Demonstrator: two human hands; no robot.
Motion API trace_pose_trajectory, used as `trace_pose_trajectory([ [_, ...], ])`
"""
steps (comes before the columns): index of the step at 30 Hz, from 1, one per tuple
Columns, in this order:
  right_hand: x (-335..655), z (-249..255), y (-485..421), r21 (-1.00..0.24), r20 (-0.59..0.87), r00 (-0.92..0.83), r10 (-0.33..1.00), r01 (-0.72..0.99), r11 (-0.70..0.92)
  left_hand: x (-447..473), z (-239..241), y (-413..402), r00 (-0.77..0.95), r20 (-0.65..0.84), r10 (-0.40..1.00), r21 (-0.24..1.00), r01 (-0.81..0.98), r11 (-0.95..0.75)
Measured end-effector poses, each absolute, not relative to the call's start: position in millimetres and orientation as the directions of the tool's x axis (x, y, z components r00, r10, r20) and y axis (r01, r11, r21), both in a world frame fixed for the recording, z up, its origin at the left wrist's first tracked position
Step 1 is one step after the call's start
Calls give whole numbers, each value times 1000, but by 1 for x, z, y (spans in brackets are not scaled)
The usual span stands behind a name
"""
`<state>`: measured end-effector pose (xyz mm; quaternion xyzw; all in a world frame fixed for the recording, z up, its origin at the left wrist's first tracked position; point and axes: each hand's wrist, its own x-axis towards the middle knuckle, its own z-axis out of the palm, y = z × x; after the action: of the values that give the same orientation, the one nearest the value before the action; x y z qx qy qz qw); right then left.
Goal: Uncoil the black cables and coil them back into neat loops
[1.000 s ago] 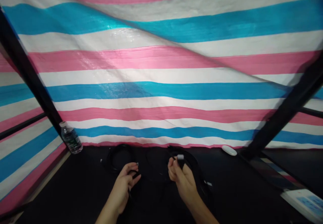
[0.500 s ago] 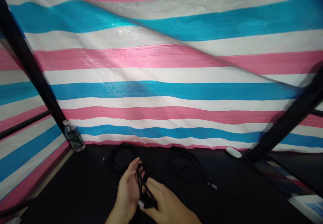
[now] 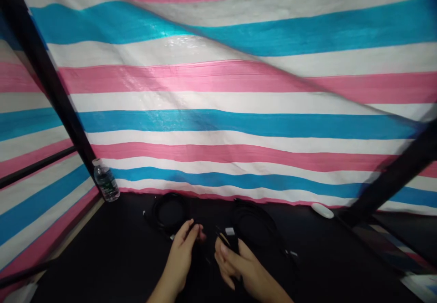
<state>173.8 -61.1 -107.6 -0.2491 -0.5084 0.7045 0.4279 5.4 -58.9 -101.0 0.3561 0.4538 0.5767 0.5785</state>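
Observation:
My right hand (image 3: pixel 237 262) is closed around a black cable (image 3: pixel 233 244), whose plug (image 3: pixel 230 231) with a pale metal end points up above the thumb. To its left, my left hand (image 3: pixel 186 243) has its thumb and fingers drawn together. A dark strand shows at those fingertips, faint against the black table. Just behind the left hand lies a coiled black cable (image 3: pixel 155 212), with a small light tip near the wrist side. Another loosely coiled black cable (image 3: pixel 273 225) rests beyond the right hand, its metal plug (image 3: pixel 292 253) lying to the right.
A clear plastic bottle (image 3: pixel 106 182) leans at the back left corner beside a black post (image 3: pixel 64 98). A white oval object (image 3: pixel 322 210) sits at the back right. Striped sheeting (image 3: pixel 239 125) hangs behind the black table (image 3: pixel 102 248). Something pale (image 3: pixel 421 285) shows at the lower right edge.
My hands have moved apart. The right hand has turned so the plug now points up, and the left hand's fingers have closed from a more open pose. The view has shifted slightly.

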Motion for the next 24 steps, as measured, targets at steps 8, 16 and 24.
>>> trace_pose_trajectory([
  [8,177,-97,-46,-876,-78,-226,971,-450,-175,2,-95,-65,196,-155,968,604,-757,250],
  [16,182,-72,-60,-810,-42,-139,989,-574,-115,27,-105,-74,335,-67,940,578,-755,310],
  [24,168,-6,-99,-776,3,-169,986,-622,-105,27,-103,-88,405,283,869,785,-619,33],
])
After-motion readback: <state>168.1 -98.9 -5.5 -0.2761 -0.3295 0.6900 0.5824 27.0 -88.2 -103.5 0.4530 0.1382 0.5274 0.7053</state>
